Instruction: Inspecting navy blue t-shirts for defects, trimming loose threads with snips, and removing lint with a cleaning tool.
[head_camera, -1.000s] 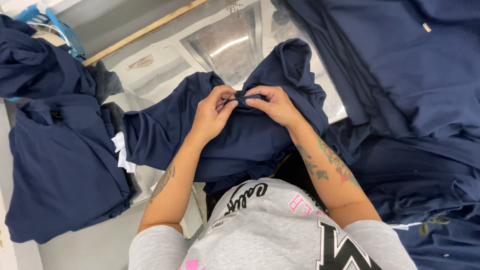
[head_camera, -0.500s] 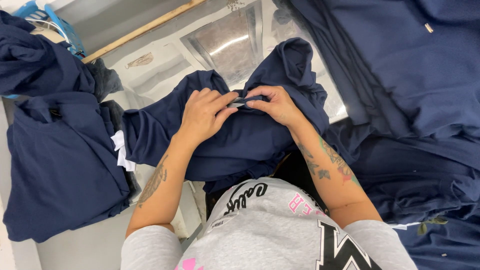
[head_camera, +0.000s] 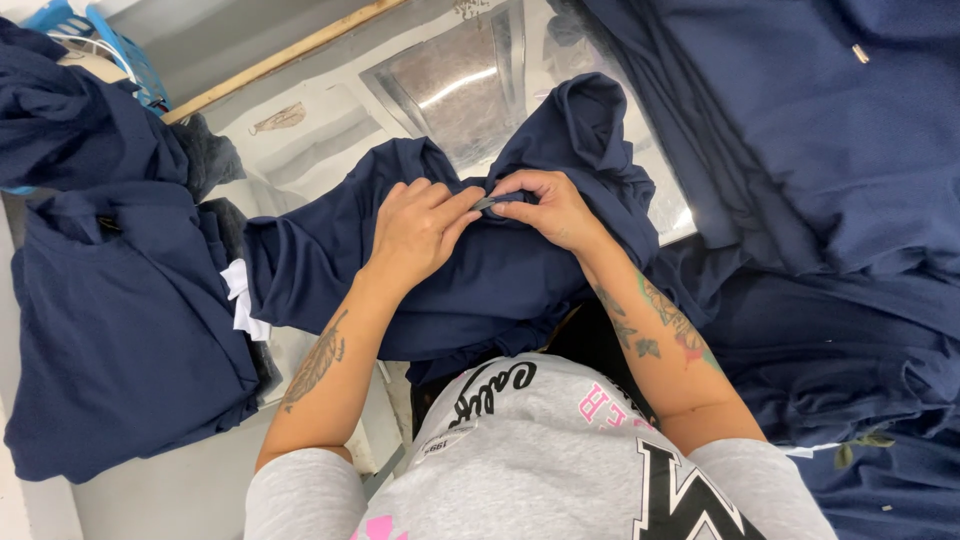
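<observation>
A navy blue garment (head_camera: 500, 280) lies bunched on the work surface in front of me. My left hand (head_camera: 418, 228) rests on its upper fold, fingers curled and pinching the cloth. Right beside it, my right hand (head_camera: 548, 208) pinches the same fold, and the fingertips of both meet over a small dark strip at the fabric's edge. Both forearms reach up from the bottom of the view over my grey printed shirt (head_camera: 540, 460).
A stack of navy garments (head_camera: 120, 330) with a white tag (head_camera: 240, 300) lies at the left. More navy fabric (head_camera: 820, 180) is heaped at the right. A shiny metal plate (head_camera: 450, 90) sits behind the garment, a wooden strip (head_camera: 280, 60) and a blue basket (head_camera: 110, 40) farther back.
My left hand has turned flatter onto the fabric and slid slightly right. Both hands stay pinched at the same fold; the garment has barely shifted.
</observation>
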